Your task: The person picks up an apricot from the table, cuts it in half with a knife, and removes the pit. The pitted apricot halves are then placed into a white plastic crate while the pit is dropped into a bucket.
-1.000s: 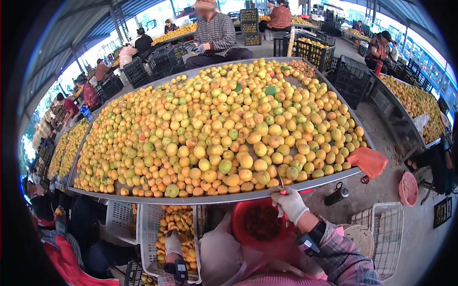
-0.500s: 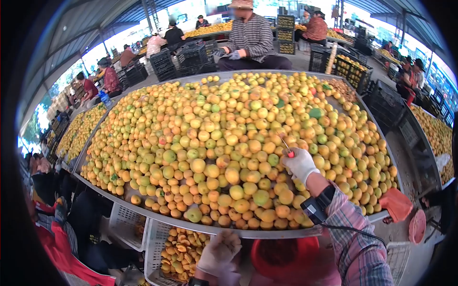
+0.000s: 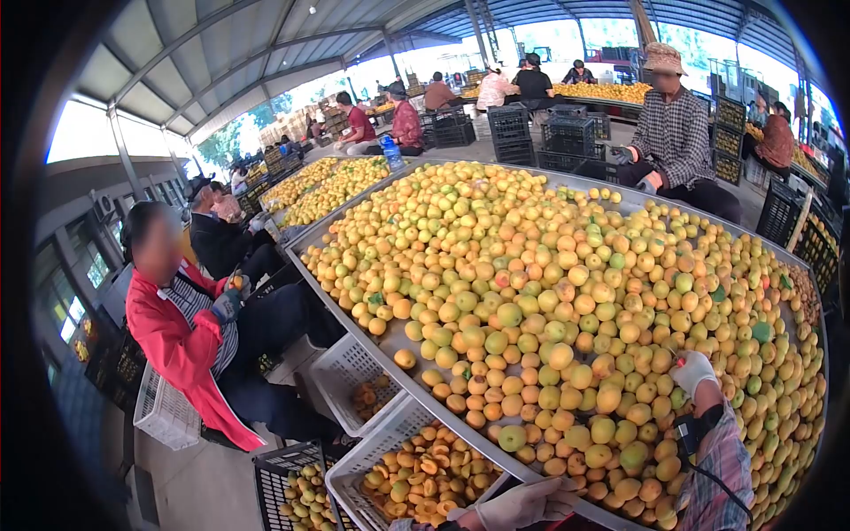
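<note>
A metal-edged table [image 3: 416,389] is heaped with yellow-orange fruit [image 3: 531,292]. My right hand [image 3: 695,373], in a white glove, is over the right part of the heap, closed round a small tool whose red part shows at the fingertips. My left hand [image 3: 529,504], gloved too, is by the table's near edge, fingers spread, with nothing seen in it. Just left of it stands a white crate [image 3: 341,482] of halved fruit [image 3: 429,478].
A co-worker in a red jacket [image 3: 181,341] sits at the left, another in a checked shirt [image 3: 675,137] across the table. A second white crate [image 3: 332,376] and a black crate [image 3: 266,482] line the near side. Black crates [image 3: 567,137] are stacked behind.
The view has swung left, bringing the red-jacketed co-worker and the black crate into sight. My left hand's fingers have opened out from a curled pose. My right hand still holds the tool over the fruit.
</note>
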The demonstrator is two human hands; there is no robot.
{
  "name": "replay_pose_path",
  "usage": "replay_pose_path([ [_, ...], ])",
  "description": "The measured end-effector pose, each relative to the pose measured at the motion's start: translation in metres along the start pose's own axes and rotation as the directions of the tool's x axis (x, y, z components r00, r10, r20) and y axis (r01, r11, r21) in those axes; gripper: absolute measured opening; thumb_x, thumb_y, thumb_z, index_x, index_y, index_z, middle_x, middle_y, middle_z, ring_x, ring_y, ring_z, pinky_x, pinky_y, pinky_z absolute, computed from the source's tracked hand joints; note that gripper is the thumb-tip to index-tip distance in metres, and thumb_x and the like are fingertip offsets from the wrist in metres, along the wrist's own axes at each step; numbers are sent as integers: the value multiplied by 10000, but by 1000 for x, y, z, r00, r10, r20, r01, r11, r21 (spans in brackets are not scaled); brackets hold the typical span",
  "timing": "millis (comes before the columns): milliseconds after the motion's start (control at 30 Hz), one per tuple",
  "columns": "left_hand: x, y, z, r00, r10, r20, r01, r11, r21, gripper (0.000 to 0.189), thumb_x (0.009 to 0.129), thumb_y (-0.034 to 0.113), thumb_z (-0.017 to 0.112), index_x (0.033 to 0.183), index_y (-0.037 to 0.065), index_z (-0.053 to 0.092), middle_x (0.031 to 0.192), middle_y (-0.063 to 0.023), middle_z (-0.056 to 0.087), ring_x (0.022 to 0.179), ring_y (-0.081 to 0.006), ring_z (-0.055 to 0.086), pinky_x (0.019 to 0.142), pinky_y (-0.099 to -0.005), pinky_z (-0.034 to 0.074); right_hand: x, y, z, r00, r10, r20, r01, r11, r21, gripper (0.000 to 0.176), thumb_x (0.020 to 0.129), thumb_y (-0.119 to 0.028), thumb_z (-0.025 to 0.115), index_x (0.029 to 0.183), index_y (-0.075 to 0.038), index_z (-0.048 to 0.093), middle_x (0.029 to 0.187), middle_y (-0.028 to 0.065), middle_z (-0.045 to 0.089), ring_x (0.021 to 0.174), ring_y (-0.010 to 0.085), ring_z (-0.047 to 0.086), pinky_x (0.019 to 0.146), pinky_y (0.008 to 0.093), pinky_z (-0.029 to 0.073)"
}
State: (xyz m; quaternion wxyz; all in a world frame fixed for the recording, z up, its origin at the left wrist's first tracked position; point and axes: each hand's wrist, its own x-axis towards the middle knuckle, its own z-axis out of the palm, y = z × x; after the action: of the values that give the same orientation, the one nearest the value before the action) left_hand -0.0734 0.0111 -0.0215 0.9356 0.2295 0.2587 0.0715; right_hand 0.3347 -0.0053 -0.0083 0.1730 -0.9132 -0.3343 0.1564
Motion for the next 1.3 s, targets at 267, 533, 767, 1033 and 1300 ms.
replay_pose_path([
  [267, 5, -13, -15, 998, 47, 50, -48, 999, 18, 377, 1029, 345, 466, 1146, 41, 656, 1034, -127, 702, 868, -245, 682, 803, -384, 554, -28, 5, -2, 977, 208, 48, -211, 908, 363, 420, 784, -192, 668, 1141, 21, 610, 940, 200, 671, 896, 314, 671, 803, 364, 529],
  [533, 16, -43, -32, 981, -10, 194, 29, 995, -97, 369, 1024, 294, 501, 1282, 33, 542, 1098, -73, 655, 967, -173, 628, 847, -297, 523, -122, 17, 10, 977, 19, -212, 151, 643, 751, 323, 850, -89, 620, 1154, 14, 584, 813, 52, 611, 672, 146, 575, 584, 252, 454],
  [767, -15, -66, -15, 973, 113, 199, -135, 986, 101, 510, 1007, 367, 525, 1421, 94, 406, 1275, -32, 543, 1142, -138, 535, 1006, -307, 425, -299, -53, 67, 985, 112, 135, -143, 72, 987, 268, 913, -248, 653, 1074, -54, 563, 638, 58, 572, 381, 183, 512, 307, 316, 409],
  [1033, -96, -91, -5, 972, 63, 226, -118, 964, 239, 501, 986, 391, 553, 1367, 84, 447, 884, 26, 517, 723, -92, 495, 639, -238, 445, -404, -76, 131, 942, -24, 336, -335, -155, 929, 222, 975, -275, 569, 1013, -59, 608, 697, 65, 622, 441, 167, 554, 332, 295, 453],
  [1300, -113, -123, -23, 987, -17, 162, -57, 895, 442, 495, 954, 385, 619, 1321, 75, 501, 781, 32, 553, 650, -75, 530, 627, -216, 443, -456, -62, 142, 915, -53, 401, -402, -219, 889, 297, 1010, -384, 480, 1083, -124, 604, 750, 23, 630, 505, 152, 570, 395, 293, 444],
])
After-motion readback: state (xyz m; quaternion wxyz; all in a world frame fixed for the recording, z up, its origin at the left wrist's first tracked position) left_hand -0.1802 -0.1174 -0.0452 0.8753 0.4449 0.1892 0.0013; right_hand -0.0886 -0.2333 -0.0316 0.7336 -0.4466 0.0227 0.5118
